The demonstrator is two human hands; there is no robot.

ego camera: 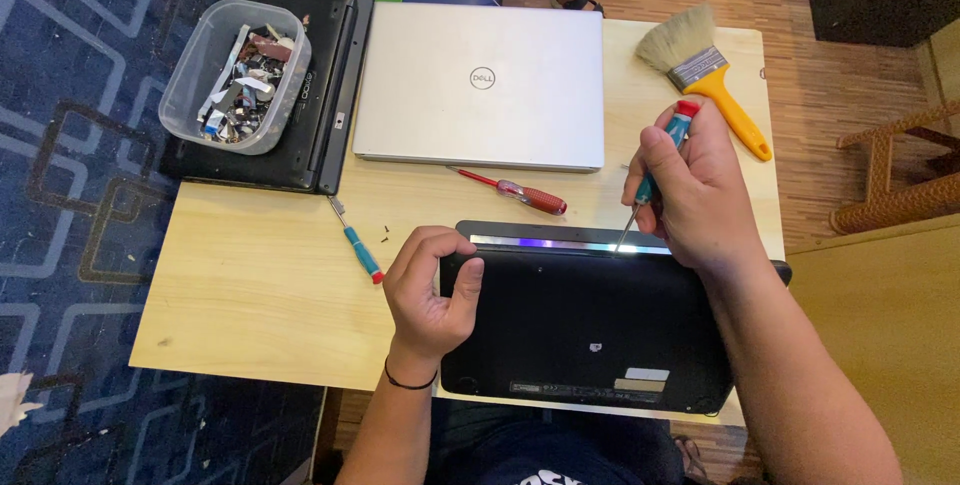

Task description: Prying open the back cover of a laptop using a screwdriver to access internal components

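Note:
A black laptop (585, 330) lies bottom-up at the near edge of a small wooden table (255, 275). My left hand (430, 290) grips the laptop's far left corner, thumb on its base. My right hand (695, 190) holds a small blue-and-red screwdriver (660, 160) upright, its tip touching the laptop's far edge by the shiny hinge strip (565, 244).
A closed silver laptop (480, 85) lies at the back, a black laptop (330, 85) left of it under a clear tub of parts (236, 75). A red screwdriver (520, 192), a blue screwdriver (358, 242), loose screws (386, 235) and a yellow-handled brush (705, 70) lie on the table.

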